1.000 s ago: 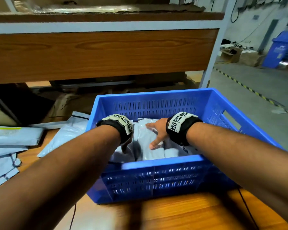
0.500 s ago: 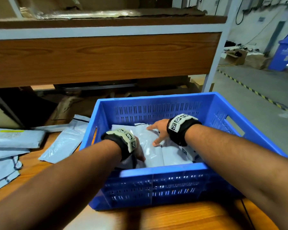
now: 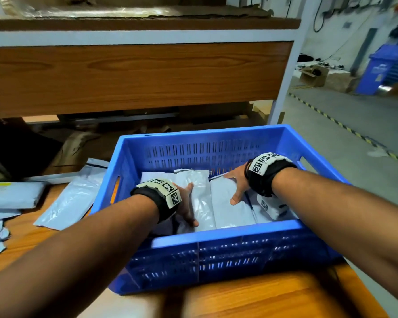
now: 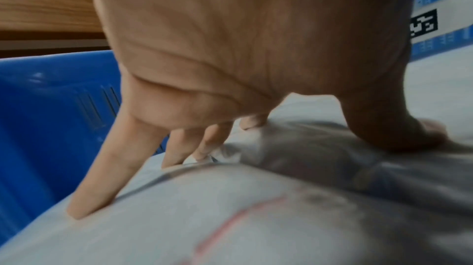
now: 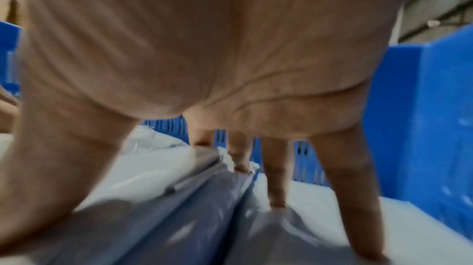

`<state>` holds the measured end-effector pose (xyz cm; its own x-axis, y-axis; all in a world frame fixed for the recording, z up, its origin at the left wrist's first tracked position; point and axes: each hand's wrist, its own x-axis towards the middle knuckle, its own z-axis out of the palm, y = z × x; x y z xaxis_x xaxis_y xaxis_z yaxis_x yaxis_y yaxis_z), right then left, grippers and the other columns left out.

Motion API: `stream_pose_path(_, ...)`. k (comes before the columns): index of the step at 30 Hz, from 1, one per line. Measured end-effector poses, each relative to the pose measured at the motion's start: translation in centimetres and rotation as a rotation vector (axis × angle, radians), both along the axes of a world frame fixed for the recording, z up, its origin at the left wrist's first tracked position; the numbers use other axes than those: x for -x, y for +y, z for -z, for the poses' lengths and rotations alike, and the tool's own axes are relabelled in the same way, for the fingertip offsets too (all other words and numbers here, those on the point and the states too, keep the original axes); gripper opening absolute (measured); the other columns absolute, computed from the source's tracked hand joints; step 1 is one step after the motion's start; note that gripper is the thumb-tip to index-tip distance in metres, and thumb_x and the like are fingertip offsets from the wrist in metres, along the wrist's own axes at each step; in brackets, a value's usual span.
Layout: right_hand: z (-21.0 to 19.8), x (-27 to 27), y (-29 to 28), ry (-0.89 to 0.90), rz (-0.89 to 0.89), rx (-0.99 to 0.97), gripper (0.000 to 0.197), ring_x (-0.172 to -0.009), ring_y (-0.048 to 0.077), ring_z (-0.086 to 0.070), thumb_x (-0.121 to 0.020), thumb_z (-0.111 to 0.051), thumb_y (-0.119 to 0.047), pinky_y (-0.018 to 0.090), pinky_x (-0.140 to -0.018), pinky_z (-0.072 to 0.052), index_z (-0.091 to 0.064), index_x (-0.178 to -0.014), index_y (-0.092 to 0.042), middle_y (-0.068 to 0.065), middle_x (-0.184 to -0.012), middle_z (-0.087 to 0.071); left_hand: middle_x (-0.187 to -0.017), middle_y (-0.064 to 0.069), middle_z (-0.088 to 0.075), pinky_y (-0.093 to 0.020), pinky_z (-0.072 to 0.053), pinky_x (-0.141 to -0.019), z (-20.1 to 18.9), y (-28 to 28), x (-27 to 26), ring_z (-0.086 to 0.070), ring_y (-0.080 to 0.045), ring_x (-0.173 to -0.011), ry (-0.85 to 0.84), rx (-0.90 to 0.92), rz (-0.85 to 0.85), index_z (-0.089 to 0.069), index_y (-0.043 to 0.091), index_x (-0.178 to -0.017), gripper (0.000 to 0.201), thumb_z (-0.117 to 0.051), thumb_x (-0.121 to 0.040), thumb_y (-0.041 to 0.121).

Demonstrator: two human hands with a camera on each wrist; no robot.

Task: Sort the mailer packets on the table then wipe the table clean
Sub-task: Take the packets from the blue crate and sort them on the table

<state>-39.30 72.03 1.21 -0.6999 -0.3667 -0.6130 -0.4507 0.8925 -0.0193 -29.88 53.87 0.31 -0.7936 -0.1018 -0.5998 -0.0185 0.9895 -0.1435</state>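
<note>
A blue slotted crate [image 3: 216, 237] stands on the wooden table [image 3: 251, 297] and holds several pale grey mailer packets [image 3: 230, 207] lying side by side. Both my hands are inside it. My left hand [image 3: 186, 203] presses on the packets [image 4: 230, 208] at the crate's left with straight spread fingers [image 4: 102, 178]. My right hand [image 3: 236, 184] presses down on the packets [image 5: 158, 168] toward the right, fingers [image 5: 345, 198] straight and spread; some fingertips sit in the gap between two packets. Neither hand grips anything.
More grey mailer packets [image 3: 71, 198] lie loose on the table left of the crate, with a stack [image 3: 7, 196] at the far left edge. A wooden shelf front [image 3: 136, 74] rises behind the crate. Open floor [image 3: 354, 138] with a striped line lies to the right.
My right hand slid from the middle packets toward the crate's right side. My left hand moved onto the left packets and flattened. The head view shifted slightly.
</note>
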Motion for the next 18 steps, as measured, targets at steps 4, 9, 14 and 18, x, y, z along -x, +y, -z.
stream_pose_path(4, 0.0, -0.7, 0.6, -0.036, 0.041, 0.054, 0.107, -0.135, 0.02, -0.04, -0.065, -0.082, -0.052, 0.032, -0.11, -0.029, -0.024, -0.151, -0.028, -0.004, -0.152, -0.036, -0.154, -0.021, -0.023, -0.045, -0.028, -0.111, 0.1, -0.1, 0.4, -0.029, -0.038, -0.139, 0.03, -0.046, 0.007, 0.005, 0.023, -0.153, 0.131, -0.077, -0.06, 0.067)
stream_pose_path(9, -1.6, -0.8, 1.9, 0.066, 0.019, 0.025, 0.097, -0.144, 0.022, -0.024, -0.078, -0.076, -0.043, 0.035, -0.114, -0.021, -0.016, -0.153, -0.031, -0.004, -0.159, -0.021, -0.157, -0.018, 0.013, -0.052, -0.029, -0.111, 0.3, -0.5, 0.5, -0.023, -0.044, -0.141, 0.096, -0.104, 0.04, 0.011, 0.033, -0.15, 0.145, -0.081, -0.045, 0.071)
stream_pose_path(14, -1.0, -0.7, 3.6, -0.02, 0.127, -0.035, 0.109, -0.147, 0.025, -0.016, -0.072, -0.076, -0.056, 0.041, -0.117, -0.017, -0.005, -0.152, -0.038, -0.001, -0.161, -0.012, -0.159, -0.014, 0.011, -0.052, -0.024, -0.113, 0.9, -1.2, 0.3, -0.013, -0.041, -0.144, 0.055, -0.121, 0.027, 0.008, 0.039, -0.151, 0.135, -0.082, -0.054, 0.064)
stream_pose_path(18, -2.0, -1.5, 3.1, -0.001, 0.131, 0.066, 0.104, -0.146, 0.022, -0.018, -0.075, -0.075, -0.05, 0.037, -0.116, -0.017, -0.009, -0.154, -0.033, -0.002, -0.16, -0.016, -0.16, -0.014, 0.002, -0.048, -0.027, -0.113, 0.2, -1.0, 0.3, -0.019, -0.039, -0.143, 0.062, -0.125, 0.025, 0.003, 0.039, -0.151, 0.131, -0.082, -0.054, 0.064)
